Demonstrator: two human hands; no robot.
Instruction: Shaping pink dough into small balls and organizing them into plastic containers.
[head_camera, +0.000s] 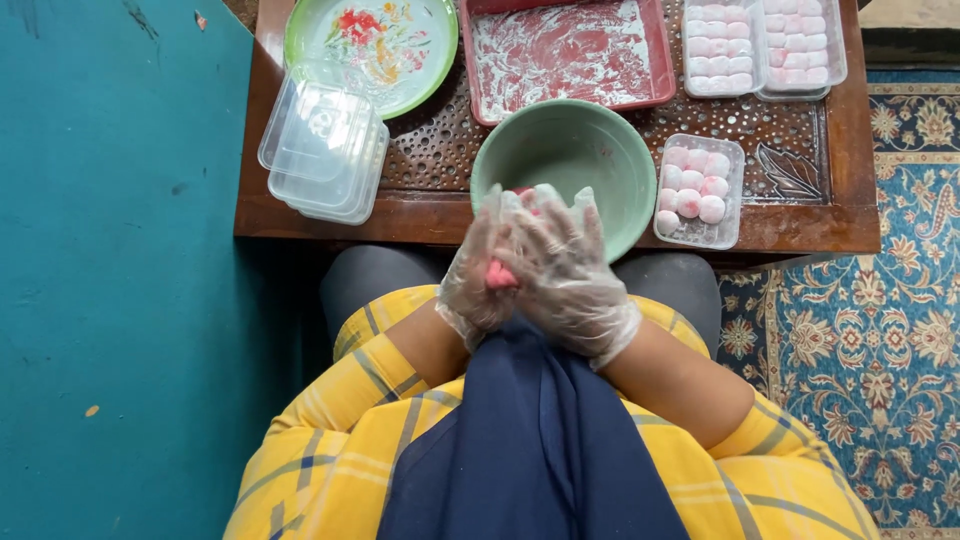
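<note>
At frame centre, left hand (480, 275) and right hand (570, 270) pressed a pink dough lump (499, 275) between them; three trays (upper right) (699, 190) were mostly filled, empty containers (325, 150) remained.

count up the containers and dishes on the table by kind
Clear plastic boxes holding pink and white balls: 3
Stack of empty clear plastic boxes: 1 stack; number in it cannot be told
Green bowl: 1
Red tray dusted white: 1
Green flowered plate: 1
Total: 7, taking the stack as one
</note>
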